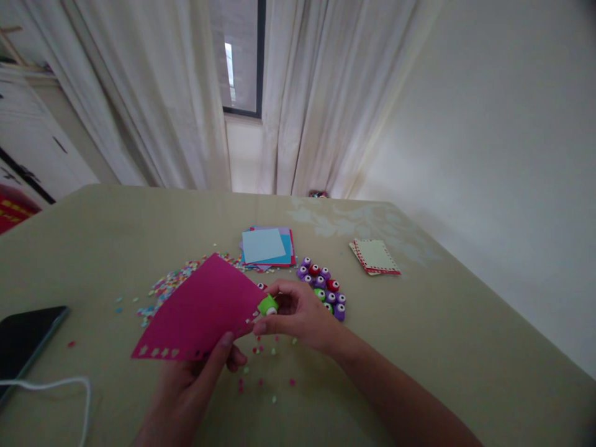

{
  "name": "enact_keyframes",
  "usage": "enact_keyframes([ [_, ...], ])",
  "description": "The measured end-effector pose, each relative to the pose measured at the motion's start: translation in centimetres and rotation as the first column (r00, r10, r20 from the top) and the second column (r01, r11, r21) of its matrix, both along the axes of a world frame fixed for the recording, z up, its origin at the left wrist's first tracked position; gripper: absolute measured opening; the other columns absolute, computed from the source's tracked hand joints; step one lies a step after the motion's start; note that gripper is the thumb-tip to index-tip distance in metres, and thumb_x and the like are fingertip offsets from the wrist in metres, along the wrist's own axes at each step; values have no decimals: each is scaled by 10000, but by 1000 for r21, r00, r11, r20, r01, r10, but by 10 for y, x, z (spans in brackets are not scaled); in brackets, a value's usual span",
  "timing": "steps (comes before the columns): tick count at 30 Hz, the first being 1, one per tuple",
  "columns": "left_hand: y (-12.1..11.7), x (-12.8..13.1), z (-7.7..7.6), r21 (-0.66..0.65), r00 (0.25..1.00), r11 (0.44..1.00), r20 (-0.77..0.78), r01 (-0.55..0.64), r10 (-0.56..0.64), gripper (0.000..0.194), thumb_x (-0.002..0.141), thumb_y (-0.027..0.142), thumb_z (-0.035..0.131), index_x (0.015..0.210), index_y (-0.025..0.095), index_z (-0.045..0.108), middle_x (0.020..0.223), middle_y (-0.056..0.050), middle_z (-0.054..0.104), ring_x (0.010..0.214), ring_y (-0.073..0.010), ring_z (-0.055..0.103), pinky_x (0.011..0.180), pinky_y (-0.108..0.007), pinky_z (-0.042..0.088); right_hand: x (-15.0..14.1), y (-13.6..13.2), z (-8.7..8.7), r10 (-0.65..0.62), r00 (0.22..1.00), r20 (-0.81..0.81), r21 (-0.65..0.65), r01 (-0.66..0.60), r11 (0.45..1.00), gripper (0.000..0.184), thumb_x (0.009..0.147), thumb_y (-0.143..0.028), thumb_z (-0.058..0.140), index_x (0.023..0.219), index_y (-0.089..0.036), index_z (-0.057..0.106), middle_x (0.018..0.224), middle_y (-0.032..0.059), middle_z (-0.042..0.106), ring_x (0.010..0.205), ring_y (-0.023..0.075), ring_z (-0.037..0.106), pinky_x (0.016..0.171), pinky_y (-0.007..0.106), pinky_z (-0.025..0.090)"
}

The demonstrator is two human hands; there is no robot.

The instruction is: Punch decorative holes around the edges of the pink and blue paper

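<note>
A magenta sheet of paper (200,304) is pinched along its near edge by my left hand (205,375), thumb on top. Small cut-out shapes run along that edge and up toward the right corner. My right hand (302,313) has its fingers closed around a small green craft punch (267,306), which sits at the right edge of the sheet. Whether the paper is inside the punch's slot I cannot tell. Just beyond my right hand lies a cluster of purple, red and green craft punches (320,282), partly covered by the hand.
Colourful punched-out paper bits (174,282) lie heaped behind the sheet, with a few scattered nearer. Stacked coloured paper (265,246) lies farther back, and sheets with punched borders (376,256) are at the right. A dark tablet-like device (30,335) and a white cable (51,384) lie left.
</note>
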State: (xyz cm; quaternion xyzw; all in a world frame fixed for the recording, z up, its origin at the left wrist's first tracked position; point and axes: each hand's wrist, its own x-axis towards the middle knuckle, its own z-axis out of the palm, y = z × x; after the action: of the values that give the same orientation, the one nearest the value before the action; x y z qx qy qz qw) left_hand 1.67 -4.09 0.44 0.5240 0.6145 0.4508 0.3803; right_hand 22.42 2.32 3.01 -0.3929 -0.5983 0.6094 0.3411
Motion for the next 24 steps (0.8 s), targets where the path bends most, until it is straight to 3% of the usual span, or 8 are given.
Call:
enact_keyframes([
  [3,1,0,2,-7,997,1000,66,29,-29,525,756,765,728,624,262,799,628,-43,790,611,-223,762,612,-253,629,-2,-1,3,-19,987,-157,-171,-8,985,576,571,-497,1008,925,-183,679,818,6,737,698,155,667,678,289,509],
  [5,2,-1,2,-8,994,999,106,40,-39,525,755,758,737,614,255,800,621,-46,789,603,-225,762,602,-255,632,-3,-1,3,-47,985,-168,-194,13,981,569,544,-442,1029,907,-178,679,795,-5,730,681,140,644,672,276,494],
  [14,4,-7,-8,31,987,999,154,41,-45,410,854,603,739,653,249,791,634,-18,777,620,-195,745,614,-227,609,-4,-1,5,-47,977,-210,-166,12,986,525,565,-402,1028,904,-182,692,790,-13,714,707,144,633,665,267,473],
  [18,3,-4,-2,5,992,999,123,36,-37,468,817,672,736,631,247,789,618,-29,774,610,-205,745,612,-239,612,-5,-2,5,-37,986,-165,-156,11,988,559,552,-443,1028,911,-184,688,777,-12,689,676,151,614,655,285,463],
  [24,4,-2,0,-17,994,999,105,41,-39,532,746,769,735,643,249,792,619,-38,779,615,-223,751,625,-259,630,-4,-3,1,-62,998,4,-4,62,998,576,607,-568,978,971,-201,725,801,-12,639,654,137,524,588,266,399],
])
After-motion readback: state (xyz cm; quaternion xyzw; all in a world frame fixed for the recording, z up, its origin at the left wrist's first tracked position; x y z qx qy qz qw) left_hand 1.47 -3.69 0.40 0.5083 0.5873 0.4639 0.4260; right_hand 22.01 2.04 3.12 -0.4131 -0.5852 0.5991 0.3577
